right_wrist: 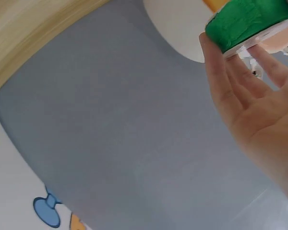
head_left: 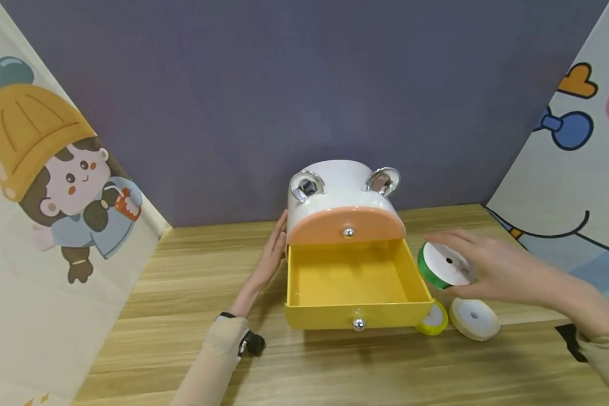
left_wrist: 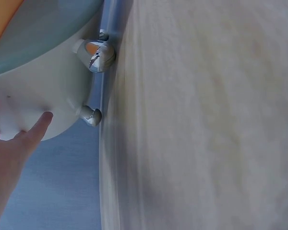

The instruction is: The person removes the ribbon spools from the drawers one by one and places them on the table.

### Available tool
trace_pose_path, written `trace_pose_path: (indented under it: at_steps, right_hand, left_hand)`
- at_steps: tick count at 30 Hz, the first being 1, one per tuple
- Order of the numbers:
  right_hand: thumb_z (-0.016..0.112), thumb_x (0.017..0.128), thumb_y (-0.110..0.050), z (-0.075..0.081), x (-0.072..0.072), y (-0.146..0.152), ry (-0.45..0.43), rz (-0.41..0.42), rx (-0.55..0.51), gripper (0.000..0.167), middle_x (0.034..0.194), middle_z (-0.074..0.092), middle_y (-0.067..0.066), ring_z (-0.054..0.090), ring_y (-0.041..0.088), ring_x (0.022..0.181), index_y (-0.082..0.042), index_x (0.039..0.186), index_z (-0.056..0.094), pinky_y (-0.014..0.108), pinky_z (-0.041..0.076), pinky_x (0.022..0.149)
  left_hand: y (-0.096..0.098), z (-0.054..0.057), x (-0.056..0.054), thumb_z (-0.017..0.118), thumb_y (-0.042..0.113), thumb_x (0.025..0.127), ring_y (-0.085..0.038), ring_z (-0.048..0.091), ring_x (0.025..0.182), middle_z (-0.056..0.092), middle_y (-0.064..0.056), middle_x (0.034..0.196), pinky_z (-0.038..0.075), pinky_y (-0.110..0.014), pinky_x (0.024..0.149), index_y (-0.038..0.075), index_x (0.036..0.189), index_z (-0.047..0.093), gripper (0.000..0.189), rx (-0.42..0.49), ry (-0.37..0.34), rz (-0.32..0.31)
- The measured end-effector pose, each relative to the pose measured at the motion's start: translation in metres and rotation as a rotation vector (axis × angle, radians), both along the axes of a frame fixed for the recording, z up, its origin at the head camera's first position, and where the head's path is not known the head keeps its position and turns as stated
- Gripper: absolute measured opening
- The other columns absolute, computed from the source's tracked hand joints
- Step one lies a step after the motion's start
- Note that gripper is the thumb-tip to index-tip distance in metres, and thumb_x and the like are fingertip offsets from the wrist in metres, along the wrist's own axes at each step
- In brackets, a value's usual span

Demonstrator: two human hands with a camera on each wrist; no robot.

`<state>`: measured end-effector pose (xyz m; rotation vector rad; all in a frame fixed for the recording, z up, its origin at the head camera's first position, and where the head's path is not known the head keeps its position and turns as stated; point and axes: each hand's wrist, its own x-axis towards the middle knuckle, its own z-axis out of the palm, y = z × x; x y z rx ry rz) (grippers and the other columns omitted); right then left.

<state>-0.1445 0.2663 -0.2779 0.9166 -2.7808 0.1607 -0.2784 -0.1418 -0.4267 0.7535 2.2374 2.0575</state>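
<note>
A small white cabinet [head_left: 335, 183] with silver-rimmed ears and an orange upper drawer front [head_left: 325, 225] stands against the back panel. Its yellow lower drawer [head_left: 330, 317] is pulled out, with the yellow floor showing inside. My left hand [head_left: 270, 259] rests along the cabinet's left side, and in the left wrist view its fingertips [left_wrist: 45, 116] lie on the white shell. Right of the drawer, my right hand [head_left: 502, 268] grips a spool of green ribbon [head_left: 430, 269] by its edge, raised above the table. The right wrist view shows fingers under that green spool.
A yellow spool [head_left: 442, 321] and a cream-white spool [head_left: 474, 320] lie on the wooden table [head_left: 193, 293] beside the drawer's front right corner. Panels printed with cartoons flank both sides. A black object [head_left: 570, 343] shows near the right forearm.
</note>
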Motion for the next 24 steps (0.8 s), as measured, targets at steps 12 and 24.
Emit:
trace_pose_path:
  at_steps: [12, 24]
  right_hand:
    - [0.090, 0.067, -0.043, -0.017, -0.013, 0.020, -0.030, -0.027, -0.023, 0.086, 0.129, 0.065, 0.010, 0.065, 0.029, 0.106, -0.014, 0.138, 0.053, 0.043, 0.057, 0.074]
    - [0.088, 0.071, -0.040, -0.042, -0.033, 0.027, -0.156, -0.047, -0.080, 0.083, 0.132, 0.061, 0.021, 0.062, 0.038, 0.112, -0.006, 0.138, 0.053, 0.052, 0.057, 0.080]
  left_hand:
    - [-0.002, -0.001, 0.001, 0.026, 0.037, 0.110, -0.036, 0.037, 0.145, 0.012, 0.007, 0.168, 0.047, -0.053, 0.104, 0.040, 0.158, 0.014, 0.050, -0.007, -0.020, 0.003]
    - [-0.002, -0.003, -0.001, 0.030, 0.051, 0.106, -0.036, 0.035, 0.146, 0.011, 0.005, 0.168, 0.043, -0.062, 0.107, 0.044, 0.157, 0.014, 0.054, -0.006, -0.013, 0.005]
